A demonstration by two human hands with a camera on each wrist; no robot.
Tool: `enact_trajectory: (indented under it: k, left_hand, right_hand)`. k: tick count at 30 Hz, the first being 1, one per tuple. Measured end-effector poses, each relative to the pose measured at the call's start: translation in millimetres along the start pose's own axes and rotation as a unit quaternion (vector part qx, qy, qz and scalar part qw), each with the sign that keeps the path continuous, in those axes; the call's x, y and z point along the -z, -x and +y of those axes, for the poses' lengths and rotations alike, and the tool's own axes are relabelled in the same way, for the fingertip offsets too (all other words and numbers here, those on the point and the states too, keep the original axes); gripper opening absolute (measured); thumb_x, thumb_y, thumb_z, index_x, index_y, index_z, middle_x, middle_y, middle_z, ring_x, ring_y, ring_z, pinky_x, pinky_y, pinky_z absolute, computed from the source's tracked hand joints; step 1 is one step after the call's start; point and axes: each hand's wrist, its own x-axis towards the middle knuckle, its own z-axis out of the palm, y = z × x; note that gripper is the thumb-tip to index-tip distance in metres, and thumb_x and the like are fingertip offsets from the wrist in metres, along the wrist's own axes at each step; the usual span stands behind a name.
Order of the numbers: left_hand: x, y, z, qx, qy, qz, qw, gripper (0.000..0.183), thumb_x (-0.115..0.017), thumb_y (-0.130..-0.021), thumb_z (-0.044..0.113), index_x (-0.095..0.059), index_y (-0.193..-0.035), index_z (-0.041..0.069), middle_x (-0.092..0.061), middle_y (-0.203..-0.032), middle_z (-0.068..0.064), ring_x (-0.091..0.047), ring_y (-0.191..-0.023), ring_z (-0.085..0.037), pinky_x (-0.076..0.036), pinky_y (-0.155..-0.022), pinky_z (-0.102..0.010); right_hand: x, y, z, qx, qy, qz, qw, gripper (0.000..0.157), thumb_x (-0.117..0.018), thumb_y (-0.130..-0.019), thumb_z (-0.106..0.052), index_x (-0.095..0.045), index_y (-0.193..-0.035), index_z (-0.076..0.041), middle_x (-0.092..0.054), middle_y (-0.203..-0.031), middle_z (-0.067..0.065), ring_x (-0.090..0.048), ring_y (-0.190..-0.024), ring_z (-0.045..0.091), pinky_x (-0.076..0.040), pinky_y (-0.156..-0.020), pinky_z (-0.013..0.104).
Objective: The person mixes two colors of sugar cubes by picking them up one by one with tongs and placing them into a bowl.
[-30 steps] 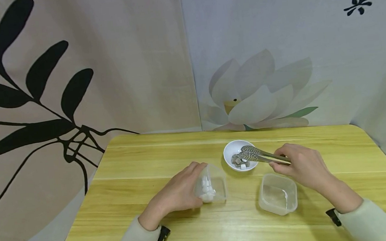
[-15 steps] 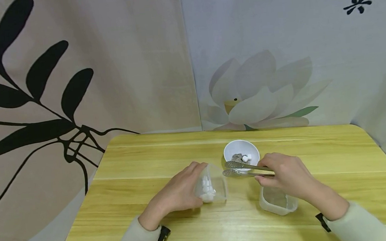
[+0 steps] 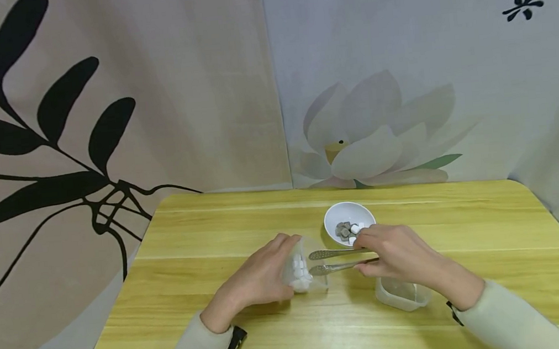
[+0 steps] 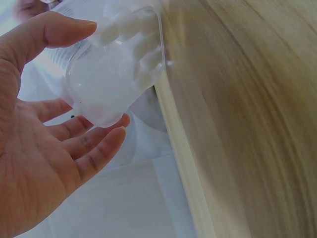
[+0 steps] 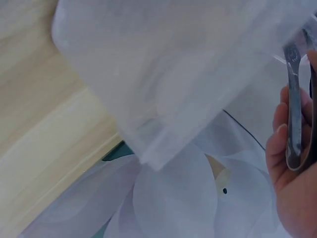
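Note:
In the head view, my left hand grips a clear plastic container tipped on its side, its mouth facing right. White cubes lie inside it; the left wrist view shows the thumb and fingers around the container. My right hand holds metal tongs with perforated ends, spread apart. Their tips are at the container's mouth, near the white cubes; whether they touch cannot be told. In the right wrist view, the tongs' bent end sits in the palm.
Behind the right hand stands a white bowl with grey cubes and a few white ones. Partly under the right forearm is a second clear container. The wooden table ends at a printed curtain.
The right hand has moved left and toward me with the tongs, from over the white bowl to the tipped container's mouth. The tongs have spread wider. The left hand stays put.

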Motion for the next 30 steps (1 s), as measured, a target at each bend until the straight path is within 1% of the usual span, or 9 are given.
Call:
enact_trajectory:
  k: [5, 8, 13, 15, 19, 23, 27, 30]
  left_hand:
    - [1.2, 0.4, 0.3, -0.004, -0.002, -0.003, 1.0, 0.107, -0.085, -0.068, 0.005, -0.034, -0.161, 0.009, -0.049, -0.147, -0.005, -0.056, -0.112, -0.017, -0.053, -0.094, -0.035]
    - [1.5, 0.7, 0.7, -0.005, -0.005, -0.003, 1.0, 0.106, -0.085, -0.069, 0.006, -0.034, -0.161, 0.008, -0.049, -0.147, -0.005, -0.056, -0.11, -0.017, -0.053, -0.093, -0.035]
    - [0.8, 1.1, 0.2, -0.007, -0.006, 0.0, 1.0, 0.106, -0.086, -0.068, 0.006, -0.035, -0.161, 0.009, -0.05, -0.145, -0.005, -0.056, -0.109, -0.017, -0.053, -0.092, -0.034]
    - [0.6, 1.4, 0.2, -0.007, -0.003, 0.0, 1.0, 0.106, -0.087, -0.068, 0.005, -0.035, -0.161, 0.009, -0.05, -0.145, -0.005, -0.057, -0.111, -0.018, -0.053, -0.093, -0.035]
    - [0.2, 1.4, 0.5, -0.008, 0.0, 0.0, 1.0, 0.106, -0.087, -0.068, 0.005, -0.036, -0.16, 0.009, -0.05, -0.145, -0.003, -0.057, -0.113, -0.018, -0.053, -0.094, -0.035]
    - [-0.1, 1.9, 0.8, -0.007, 0.0, -0.004, 1.0, 0.104, -0.085, -0.068, 0.005, -0.037, -0.16, 0.01, -0.049, -0.145, -0.001, -0.056, -0.114, -0.017, -0.052, -0.094, -0.035]
    - [0.1, 2.8, 1.0, -0.006, -0.004, -0.008, 0.9999, 0.102, -0.083, -0.07, 0.005, -0.036, -0.161, 0.011, -0.048, -0.145, -0.001, -0.055, -0.114, -0.017, -0.052, -0.094, -0.036]
    - [0.3, 3.3, 0.7, -0.008, -0.008, -0.009, 0.9999, 0.102, -0.083, -0.071, 0.005, -0.036, -0.161, 0.01, -0.049, -0.146, -0.002, -0.055, -0.117, -0.018, -0.052, -0.097, -0.037]
  right_hand:
    - [-1.2, -7.6, -1.4, 0.019, -0.003, -0.013, 1.0, 0.025, -0.088, -0.071, -0.026, -0.073, -0.089, -0.016, -0.061, -0.08, -0.013, -0.046, -0.066, 0.0, -0.043, -0.053, 0.016]
    - [-2.5, -13.0, -3.8, 0.04, 0.013, -0.029, 0.999, 0.026, -0.089, -0.071, -0.028, -0.071, -0.086, -0.017, -0.06, -0.079, -0.012, -0.048, -0.067, 0.001, -0.045, -0.054, 0.018]
    - [-6.3, -19.9, -8.4, 0.071, 0.041, -0.06, 0.995, 0.03, -0.091, -0.069, -0.031, -0.066, -0.081, -0.019, -0.055, -0.076, -0.012, -0.048, -0.068, 0.004, -0.043, -0.052, 0.018]
    - [-7.3, -21.8, -10.0, 0.08, 0.049, -0.066, 0.993, 0.031, -0.091, -0.069, -0.032, -0.066, -0.081, -0.019, -0.055, -0.076, -0.012, -0.05, -0.069, 0.005, -0.045, -0.053, 0.019]
    - [-7.2, -25.0, -12.1, 0.096, 0.057, -0.073, 0.991, 0.032, -0.091, -0.069, -0.032, -0.066, -0.081, -0.018, -0.058, -0.078, -0.012, -0.054, -0.071, 0.007, -0.05, -0.057, 0.023]
    - [-5.2, -29.6, -13.8, 0.116, 0.07, -0.079, 0.988, 0.031, -0.091, -0.068, -0.032, -0.065, -0.079, -0.018, -0.06, -0.078, -0.011, -0.055, -0.072, 0.009, -0.051, -0.059, 0.024]
    - [-6.1, -33.3, -16.6, 0.146, 0.096, -0.075, 0.982, 0.032, -0.09, -0.068, -0.031, -0.063, -0.077, -0.018, -0.059, -0.078, -0.011, -0.055, -0.071, 0.01, -0.05, -0.06, 0.024]
    - [-8.5, -31.8, -18.7, 0.159, 0.111, -0.066, 0.979, 0.033, -0.09, -0.069, -0.032, -0.061, -0.076, -0.018, -0.058, -0.077, -0.01, -0.054, -0.07, 0.01, -0.049, -0.059, 0.023]
